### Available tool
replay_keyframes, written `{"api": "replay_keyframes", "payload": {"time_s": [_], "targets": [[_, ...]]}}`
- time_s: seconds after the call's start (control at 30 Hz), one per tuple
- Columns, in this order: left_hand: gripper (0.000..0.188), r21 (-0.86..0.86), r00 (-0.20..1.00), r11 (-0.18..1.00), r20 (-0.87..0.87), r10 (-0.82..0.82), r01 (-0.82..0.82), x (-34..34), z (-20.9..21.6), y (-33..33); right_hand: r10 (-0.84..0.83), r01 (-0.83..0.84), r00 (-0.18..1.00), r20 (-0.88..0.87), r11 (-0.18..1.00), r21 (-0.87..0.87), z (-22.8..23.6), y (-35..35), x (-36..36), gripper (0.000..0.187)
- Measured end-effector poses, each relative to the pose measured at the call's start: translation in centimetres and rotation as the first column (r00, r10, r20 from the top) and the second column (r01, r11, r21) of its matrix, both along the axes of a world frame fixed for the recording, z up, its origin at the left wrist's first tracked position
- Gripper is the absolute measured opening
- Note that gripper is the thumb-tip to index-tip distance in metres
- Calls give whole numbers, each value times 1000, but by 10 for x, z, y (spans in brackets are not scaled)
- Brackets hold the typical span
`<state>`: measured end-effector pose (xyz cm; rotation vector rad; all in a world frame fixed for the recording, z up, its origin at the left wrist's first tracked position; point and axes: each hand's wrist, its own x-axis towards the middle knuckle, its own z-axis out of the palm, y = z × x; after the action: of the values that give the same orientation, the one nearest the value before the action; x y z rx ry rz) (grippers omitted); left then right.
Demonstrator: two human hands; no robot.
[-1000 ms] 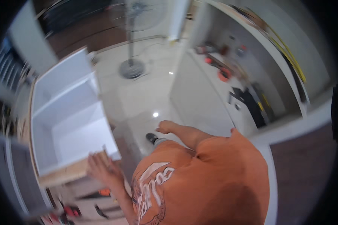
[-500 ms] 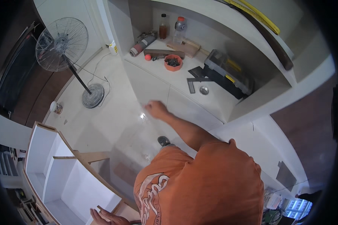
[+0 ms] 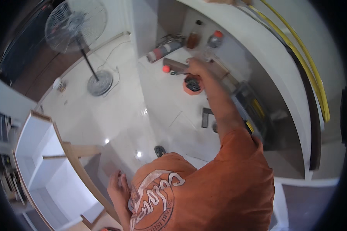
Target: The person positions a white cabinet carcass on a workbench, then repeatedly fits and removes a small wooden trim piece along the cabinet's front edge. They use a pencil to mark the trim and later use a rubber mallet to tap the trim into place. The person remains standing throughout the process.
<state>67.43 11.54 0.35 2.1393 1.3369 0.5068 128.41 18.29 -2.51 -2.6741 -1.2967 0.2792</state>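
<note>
My right hand (image 3: 196, 67) reaches over the shelf counter, at the right end of a brown wooden bar (image 3: 174, 64). Motion blurs its fingers, so whether they grip the bar is unclear. Just below that hand sits an orange bowl (image 3: 192, 85) full of small dark pieces that look like screws. A red ball-like thing (image 3: 166, 69) and a small metal tool (image 3: 176, 72) lie to the left of the bowl. Low in the view, my left hand (image 3: 119, 188) hangs beside my body near the white cabinet frame (image 3: 71, 148), fingers loosely apart and holding nothing.
A toolbox (image 3: 251, 109) and a small square (image 3: 205, 118) stand on the counter beneath my right arm. Two bottles (image 3: 193, 36) and a roll (image 3: 164, 52) are at the back. A fan (image 3: 99, 83) stands far left. Yellow hoses (image 3: 306, 57) hang at right.
My right hand has gone from above the floor up and over the counter to the bar beside the bowl. My left hand has moved up and right, off the cabinet frame. The view has shifted.
</note>
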Motion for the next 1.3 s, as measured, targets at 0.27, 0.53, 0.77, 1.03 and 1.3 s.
{"api": "replay_keyframes", "payload": {"time_s": [0.27,0.53,0.77,1.03,1.3], "targets": [[26,-1,1000,1000,-1,-24,24,5,3,16,312,-308,950,29,947,-95,-36,-27,90,38],[24,-58,991,989,-35,131,-133,-40,-31,-3,367,-363,924,103,930,-57,54,7,-10,43],[47,31,975,991,185,122,-130,-44,-23,48,628,-596,753,-198,778,201,135,24,-195,44],[107,-7,840,975,506,194,-220,-69,20,96,816,-852,66,-574,346,393,51,114,-415,46],[103,-283,213,605,757,617,-744,-88,-10,113,840,-754,-294,-456,89,650,1,182,-546,46]]}}
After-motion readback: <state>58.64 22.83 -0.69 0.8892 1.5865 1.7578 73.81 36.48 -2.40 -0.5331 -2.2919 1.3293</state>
